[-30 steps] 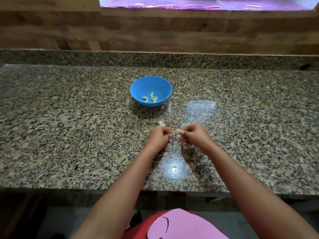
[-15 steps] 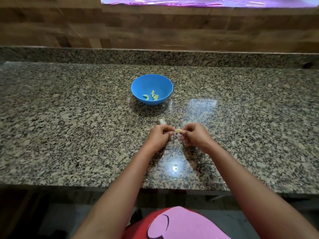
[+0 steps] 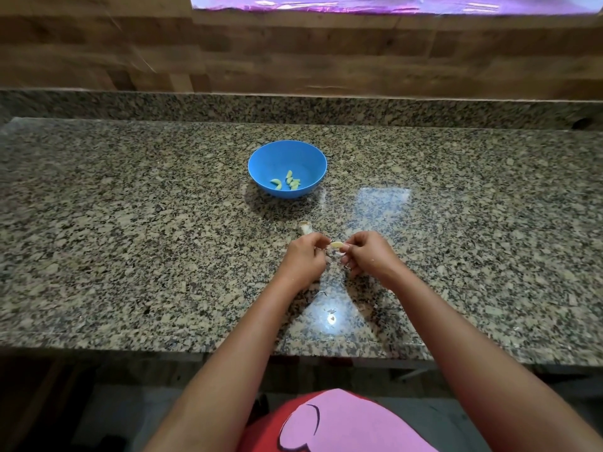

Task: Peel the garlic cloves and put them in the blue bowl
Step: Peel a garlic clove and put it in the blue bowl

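Place: a home kitchen.
Table: a long speckled granite table [image 3: 130, 256], polished enough to mirror a lamp and a window, with a raised granite lip [image 3: 326, 109] along the back.
Wall: wood-look tiles [image 3: 293, 53] in brown tones behind the lip.
Window: the lower edge of a bright window [image 3: 359, 3] at the top, glowing purple.
Food work: a blue bowl [image 3: 287, 158] with peeled garlic cloves [image 3: 288, 182] inside stands on the table; bare hands work at a clove [image 3: 336, 245] just in front of it.
Clothing: a red and pink garment [image 3: 342, 425], everyday wear.
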The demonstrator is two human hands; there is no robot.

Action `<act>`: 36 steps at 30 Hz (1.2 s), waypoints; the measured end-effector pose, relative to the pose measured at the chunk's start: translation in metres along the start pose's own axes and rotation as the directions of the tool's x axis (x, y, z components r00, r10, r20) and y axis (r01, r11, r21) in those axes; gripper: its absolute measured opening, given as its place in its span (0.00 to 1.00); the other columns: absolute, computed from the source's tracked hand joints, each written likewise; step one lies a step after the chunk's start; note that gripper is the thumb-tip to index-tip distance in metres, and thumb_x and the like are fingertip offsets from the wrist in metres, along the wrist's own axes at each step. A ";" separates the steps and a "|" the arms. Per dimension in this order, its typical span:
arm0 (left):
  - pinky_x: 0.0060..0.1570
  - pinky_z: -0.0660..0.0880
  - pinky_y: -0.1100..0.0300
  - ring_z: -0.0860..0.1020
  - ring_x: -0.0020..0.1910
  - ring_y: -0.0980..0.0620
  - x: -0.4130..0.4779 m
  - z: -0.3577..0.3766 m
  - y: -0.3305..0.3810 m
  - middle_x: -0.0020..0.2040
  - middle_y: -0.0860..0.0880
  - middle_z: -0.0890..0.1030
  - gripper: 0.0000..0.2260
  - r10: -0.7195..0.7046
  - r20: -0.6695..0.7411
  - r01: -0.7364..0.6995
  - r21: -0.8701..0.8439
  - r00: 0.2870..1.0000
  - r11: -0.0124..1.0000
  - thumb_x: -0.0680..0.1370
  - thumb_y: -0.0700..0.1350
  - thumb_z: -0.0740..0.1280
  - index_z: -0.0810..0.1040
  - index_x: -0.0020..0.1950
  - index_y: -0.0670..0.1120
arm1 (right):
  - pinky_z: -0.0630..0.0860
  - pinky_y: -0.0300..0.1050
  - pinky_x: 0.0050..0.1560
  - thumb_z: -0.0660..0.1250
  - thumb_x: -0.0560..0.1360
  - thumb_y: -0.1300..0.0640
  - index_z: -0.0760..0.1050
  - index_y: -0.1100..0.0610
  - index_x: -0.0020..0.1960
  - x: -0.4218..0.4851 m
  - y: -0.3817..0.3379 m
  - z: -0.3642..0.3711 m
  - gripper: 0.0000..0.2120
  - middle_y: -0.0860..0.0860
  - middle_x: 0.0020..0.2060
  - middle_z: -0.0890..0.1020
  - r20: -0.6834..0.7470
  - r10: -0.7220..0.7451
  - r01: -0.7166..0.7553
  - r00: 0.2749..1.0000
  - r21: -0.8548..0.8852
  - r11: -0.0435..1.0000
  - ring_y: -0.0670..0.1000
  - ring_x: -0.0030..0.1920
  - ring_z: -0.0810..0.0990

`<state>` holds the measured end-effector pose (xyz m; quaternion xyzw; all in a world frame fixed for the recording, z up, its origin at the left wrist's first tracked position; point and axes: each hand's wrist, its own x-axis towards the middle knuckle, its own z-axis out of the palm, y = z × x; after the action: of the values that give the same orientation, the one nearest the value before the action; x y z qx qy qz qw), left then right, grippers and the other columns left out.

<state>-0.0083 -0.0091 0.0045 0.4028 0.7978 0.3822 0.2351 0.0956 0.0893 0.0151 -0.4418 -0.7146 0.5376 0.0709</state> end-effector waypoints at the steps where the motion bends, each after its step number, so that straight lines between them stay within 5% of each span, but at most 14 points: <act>1: 0.51 0.78 0.56 0.78 0.47 0.52 0.001 0.000 0.000 0.53 0.47 0.80 0.11 -0.004 -0.009 0.004 -0.023 1.000 1.000 0.78 0.39 0.63 0.77 0.59 0.43 | 0.77 0.52 0.44 0.61 0.78 0.62 0.76 0.62 0.45 0.000 -0.001 0.000 0.06 0.56 0.36 0.80 -0.001 -0.007 0.007 1.000 -0.015 1.000 0.53 0.35 0.76; 8: 0.38 0.73 0.60 0.76 0.38 0.52 0.009 0.000 0.003 0.42 0.46 0.81 0.05 -0.111 0.031 0.115 -0.187 0.993 0.976 0.78 0.43 0.65 0.80 0.50 0.44 | 0.75 0.46 0.37 0.60 0.79 0.63 0.75 0.60 0.43 -0.006 -0.009 -0.003 0.08 0.53 0.32 0.79 0.047 -0.042 0.044 0.998 -0.047 0.998 0.50 0.32 0.75; 11: 0.33 0.69 0.59 0.72 0.33 0.52 0.008 0.002 0.002 0.36 0.47 0.78 0.05 -0.218 0.080 0.231 -0.422 0.973 0.877 0.78 0.39 0.64 0.78 0.44 0.45 | 0.74 0.40 0.32 0.59 0.78 0.65 0.74 0.64 0.43 -0.008 -0.011 -0.009 0.08 0.54 0.30 0.76 0.199 0.000 -0.037 0.980 0.184 0.982 0.49 0.29 0.74; 14: 0.31 0.68 0.59 0.70 0.30 0.54 0.010 0.004 0.003 0.33 0.48 0.76 0.06 -0.261 0.092 0.272 -0.482 0.961 0.833 0.78 0.39 0.64 0.78 0.42 0.45 | 0.74 0.39 0.31 0.58 0.78 0.66 0.73 0.66 0.44 -0.011 -0.013 -0.014 0.07 0.54 0.31 0.76 0.285 0.012 -0.113 0.958 0.340 0.934 0.49 0.29 0.73; 16: 0.32 0.69 0.59 0.71 0.30 0.53 0.012 0.009 0.005 0.34 0.47 0.76 0.06 -0.329 0.094 0.332 -0.485 0.940 0.809 0.78 0.41 0.65 0.77 0.41 0.43 | 0.75 0.40 0.34 0.61 0.78 0.64 0.74 0.63 0.45 -0.010 -0.012 -0.007 0.05 0.54 0.35 0.77 0.105 -0.029 0.028 0.994 0.011 1.000 0.49 0.32 0.74; 18: 0.29 0.68 0.60 0.71 0.29 0.53 0.016 0.012 0.007 0.33 0.47 0.76 0.06 -0.408 0.099 0.398 -0.517 0.908 0.758 0.78 0.42 0.65 0.77 0.42 0.41 | 0.76 0.41 0.37 0.61 0.77 0.64 0.74 0.61 0.46 -0.010 -0.011 0.002 0.03 0.52 0.38 0.77 -0.041 -0.241 0.196 0.970 -0.459 0.867 0.49 0.36 0.75; 21: 0.27 0.65 0.63 0.69 0.27 0.55 0.015 0.010 0.010 0.32 0.48 0.74 0.07 -0.443 0.175 0.449 -0.613 0.880 0.650 0.78 0.40 0.64 0.75 0.41 0.40 | 0.77 0.40 0.38 0.61 0.76 0.67 0.73 0.60 0.45 -0.012 -0.005 0.007 0.05 0.50 0.38 0.76 -0.048 -0.424 0.312 0.904 -0.605 0.733 0.49 0.37 0.75; 24: 0.28 0.66 0.64 0.68 0.28 0.55 0.011 0.004 0.010 0.33 0.47 0.74 0.06 -0.335 0.186 0.371 -0.652 0.924 0.661 0.79 0.37 0.62 0.75 0.42 0.39 | 0.73 0.39 0.33 0.61 0.77 0.64 0.74 0.62 0.44 -0.008 -0.009 0.000 0.05 0.53 0.35 0.76 -0.060 -0.132 0.125 0.989 -0.108 0.986 0.49 0.33 0.74; 26: 0.26 0.67 0.65 0.68 0.28 0.55 0.010 0.003 0.010 0.33 0.46 0.73 0.07 -0.316 0.185 0.349 -0.707 0.931 0.615 0.79 0.36 0.61 0.74 0.43 0.39 | 0.74 0.38 0.31 0.61 0.77 0.65 0.73 0.63 0.42 -0.009 -0.013 -0.005 0.06 0.54 0.32 0.76 0.099 -0.006 -0.021 0.995 0.272 0.962 0.49 0.30 0.73; 28: 0.24 0.67 0.67 0.68 0.27 0.55 0.011 0.001 0.012 0.32 0.46 0.72 0.08 -0.345 0.228 0.394 -0.733 0.911 0.555 0.80 0.36 0.60 0.73 0.42 0.39 | 0.74 0.38 0.31 0.60 0.77 0.66 0.72 0.63 0.41 -0.008 -0.013 -0.008 0.07 0.54 0.32 0.75 0.157 -0.010 -0.048 0.988 0.359 0.932 0.48 0.29 0.73; 31: 0.22 0.65 0.67 0.68 0.27 0.55 0.012 -0.002 0.014 0.30 0.48 0.71 0.08 -0.422 0.287 0.494 -0.677 0.860 0.545 0.80 0.38 0.61 0.73 0.40 0.39 | 0.74 0.39 0.34 0.60 0.77 0.67 0.74 0.62 0.43 -0.008 -0.013 -0.003 0.06 0.53 0.35 0.77 0.016 -0.114 0.115 0.993 -0.042 0.993 0.49 0.33 0.74; 33: 0.21 0.63 0.67 0.66 0.26 0.55 0.013 -0.002 0.015 0.30 0.49 0.71 0.09 -0.454 0.252 0.506 -0.601 0.854 0.619 0.80 0.39 0.61 0.73 0.39 0.40 | 0.74 0.40 0.35 0.60 0.75 0.70 0.75 0.60 0.43 -0.009 -0.012 0.001 0.08 0.52 0.36 0.77 -0.039 -0.303 0.266 0.952 -0.382 0.885 0.49 0.35 0.74; 35: 0.24 0.64 0.66 0.67 0.27 0.55 0.015 0.000 0.013 0.31 0.49 0.73 0.08 -0.432 0.170 0.449 -0.547 0.886 0.707 0.79 0.40 0.63 0.74 0.40 0.41 | 0.74 0.41 0.36 0.60 0.74 0.71 0.75 0.61 0.43 -0.008 -0.008 0.006 0.08 0.51 0.35 0.76 -0.059 -0.352 0.296 0.934 -0.423 0.856 0.49 0.35 0.74; 36: 0.26 0.65 0.65 0.68 0.28 0.55 0.015 0.000 0.012 0.32 0.48 0.73 0.08 -0.392 0.150 0.403 -0.573 0.908 0.713 0.79 0.39 0.63 0.74 0.41 0.40 | 0.75 0.41 0.36 0.60 0.75 0.70 0.74 0.62 0.43 -0.007 -0.007 0.005 0.07 0.53 0.36 0.76 -0.069 -0.279 0.249 0.958 -0.287 0.925 0.50 0.34 0.74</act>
<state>-0.0112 0.0076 0.0130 0.1314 0.7037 0.5484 0.4321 0.0933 0.0807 0.0219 -0.3754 -0.8304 0.3940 0.1194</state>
